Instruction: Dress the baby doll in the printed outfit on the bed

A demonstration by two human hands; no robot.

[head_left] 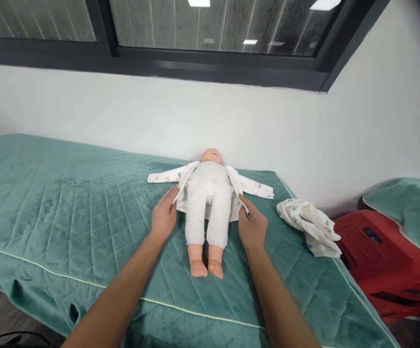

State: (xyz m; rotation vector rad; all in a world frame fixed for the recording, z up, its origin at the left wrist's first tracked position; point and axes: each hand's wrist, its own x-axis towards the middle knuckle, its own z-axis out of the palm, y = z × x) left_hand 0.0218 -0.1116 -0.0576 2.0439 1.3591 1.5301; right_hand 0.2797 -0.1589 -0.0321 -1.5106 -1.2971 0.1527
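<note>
A baby doll (209, 203) with a white cloth body lies on its back on the green quilted bed (68, 203), head toward the wall. Under it a white printed baby shirt (253, 187) is spread open, sleeves out to both sides. My left hand (164, 216) rests at the shirt's left front flap, its fingers close together on the flap's edge. On the other side, the fingers of my right hand (252, 225) pinch the lower edge of the right front flap.
A crumpled white printed garment (309, 226) lies on the bed to the right of the doll. Beyond the bed's right edge stands a red plastic stool or bin (387, 261) and another green-covered bed (409, 208). A white wall and a dark window frame are behind.
</note>
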